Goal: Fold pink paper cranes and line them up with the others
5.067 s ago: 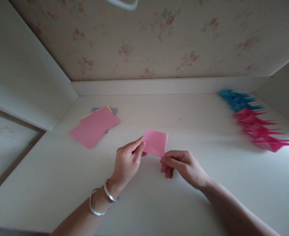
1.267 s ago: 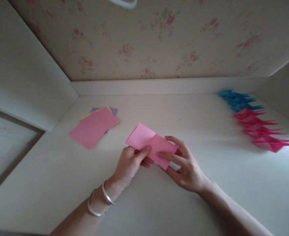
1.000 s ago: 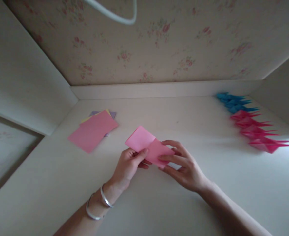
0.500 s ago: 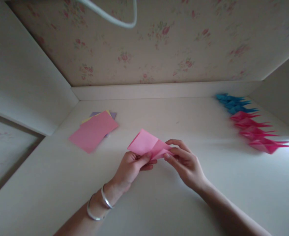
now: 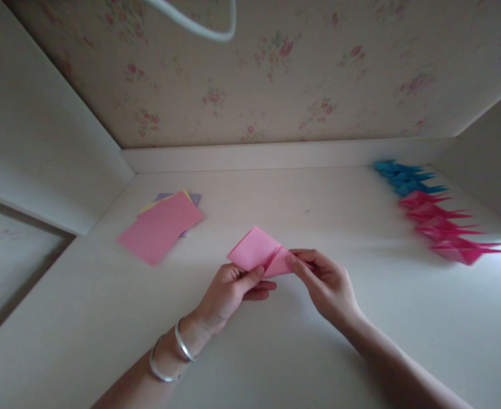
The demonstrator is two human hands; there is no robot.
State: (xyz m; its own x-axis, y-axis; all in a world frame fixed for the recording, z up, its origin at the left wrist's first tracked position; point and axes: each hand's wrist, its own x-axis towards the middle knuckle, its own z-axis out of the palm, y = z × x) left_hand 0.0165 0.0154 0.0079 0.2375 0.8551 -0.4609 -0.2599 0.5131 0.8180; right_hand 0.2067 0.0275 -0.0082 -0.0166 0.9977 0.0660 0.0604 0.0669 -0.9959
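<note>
A piece of pink origami paper (image 5: 255,247), partly folded, is held above the white table between both hands. My left hand (image 5: 233,292) grips its lower left part, thumb on top and fingers beneath; two silver bangles (image 5: 183,341) circle that wrist. With thumb and fingers my right hand (image 5: 325,284) pinches the paper's right corner. A crease runs down the paper, and its right part narrows to a point at the right fingers. The underside of the paper is hidden.
Pink sheets (image 5: 161,227) lie at the left over yellow and purple ones. Several pink folded paper figures (image 5: 459,250) stand in a row at the right, with blue ones (image 5: 408,179) behind. A white cable (image 5: 199,28) hangs before the floral wall.
The paper was a smaller square at first, then opened into a longer rectangle. Its right half has since been folded in to a point, and my right fingers have closed on that corner.
</note>
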